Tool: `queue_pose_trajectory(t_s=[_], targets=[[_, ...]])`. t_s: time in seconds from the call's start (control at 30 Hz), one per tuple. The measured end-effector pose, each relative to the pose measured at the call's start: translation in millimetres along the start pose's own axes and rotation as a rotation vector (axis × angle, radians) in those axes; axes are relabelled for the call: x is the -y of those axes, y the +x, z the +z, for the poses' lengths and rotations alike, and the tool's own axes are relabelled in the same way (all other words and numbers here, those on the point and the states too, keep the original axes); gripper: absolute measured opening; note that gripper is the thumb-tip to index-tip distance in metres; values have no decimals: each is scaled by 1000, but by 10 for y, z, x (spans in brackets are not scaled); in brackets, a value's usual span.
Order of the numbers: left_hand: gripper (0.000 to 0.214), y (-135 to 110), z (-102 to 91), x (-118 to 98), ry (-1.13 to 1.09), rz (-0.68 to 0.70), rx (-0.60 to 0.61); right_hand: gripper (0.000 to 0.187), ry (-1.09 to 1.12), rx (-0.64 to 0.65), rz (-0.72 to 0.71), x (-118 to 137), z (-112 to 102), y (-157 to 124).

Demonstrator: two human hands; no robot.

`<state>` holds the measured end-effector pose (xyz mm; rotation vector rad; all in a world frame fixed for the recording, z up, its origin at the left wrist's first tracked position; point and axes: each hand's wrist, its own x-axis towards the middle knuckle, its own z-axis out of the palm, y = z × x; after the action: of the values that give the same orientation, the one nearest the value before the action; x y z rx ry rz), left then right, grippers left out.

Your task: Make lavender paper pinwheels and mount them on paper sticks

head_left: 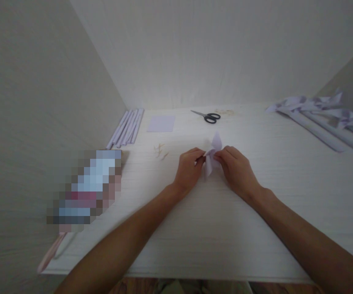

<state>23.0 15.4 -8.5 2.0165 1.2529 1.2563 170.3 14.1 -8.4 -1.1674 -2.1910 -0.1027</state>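
A small folded piece of pale lilac paper (pixel 212 155) sits at the middle of the white table (pixel 213 245), pinched at its waist so its ends fan out above and below. My left hand (pixel 188 168) is closed on its left side with fingertips pressed together. My right hand (pixel 237 167) grips its right side the same way. Both hands rest low over the tabletop.
Black-handled scissors (pixel 207 116) lie at the back. A flat lilac sheet (pixel 161 123) and several rolled lilac paper tubes (pixel 126 127) lie back left. More tubes with paper bows (pixel 326 118) fill the right. Small tan bits (pixel 161 152) lie left of my hands. A blurred-out object (pixel 86 190) sits at the left edge.
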Motion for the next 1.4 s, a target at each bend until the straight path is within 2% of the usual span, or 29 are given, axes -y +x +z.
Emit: queue_pose_trajectory(t_s=[0.43,0.57,0.73,0.97,1.07,1.2,1.4], targets=[[18,-10,-1,-13,-23,15,10,14,76,-76,-33,-1,-22,-3],[16,-10,-1,-16,-7,15,-10,12,96,-101,-4,-1,-27,-4],[13,-10,-7,-42,-51,-18,-42,4,179,-197,88,20,-61,4],[9,1,13,6,-278,-157,-53,8,310,-198,107,19,-111,29],[10,-9,-1,-20,-281,-113,-29,7,301,-200,127,28,-121,32],[14,-42,-36,-113,-160,-5,-27,7,276,-220,99,90,-125,24],[18,-68,-51,-170,-94,10,-47,7,267,-250,33,199,-115,7]])
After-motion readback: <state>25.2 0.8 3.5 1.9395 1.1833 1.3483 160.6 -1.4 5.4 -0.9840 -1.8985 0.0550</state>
